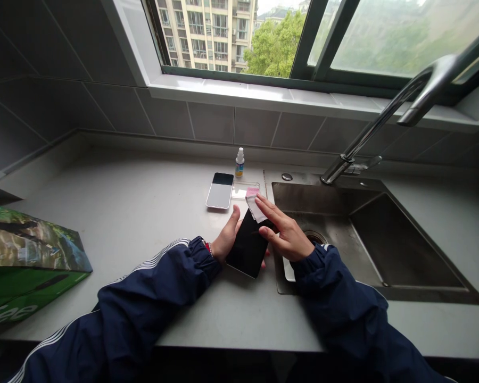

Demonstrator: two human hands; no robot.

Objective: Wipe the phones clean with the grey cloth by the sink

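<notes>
One tablet (245,247), dark-faced, set slantwise over the bench (143,207), just left of the sink (419,295); whether its lower edge touches the bench cannot be told. One left hand (227,235), grasping the tablet, thumb along its left edge, fingertips showing at the right edge. One right hand (288,234), fingers extended, holding a cloth (256,208) beneath them against the tablet's upper end; thumb apart from the fingers, over the dark face. Cloth: pale grey, zigzag-edged; a pink patch shows at its far end. One phone (219,190), flat on the bench beyond the left hand, unattended, face dark above and pale below. One case (238,190), clear, lying beside the phone, partly behind the cloth. One bottle (240,166), small, white-topped, upright behind the case. One faucet (377,122), behind the sink. One box (35,282), green and pictorial, at far left. Condition of the work: wiping of the tablet appears under way, judged by the cloth at its upper end; the middle and lower face lie uncovered, no smears or droplets discernible at this size. Whether those parts are done or outstanding cannot be told, nor whether the phone has been wiped. Case not fitted to either device.
</notes>
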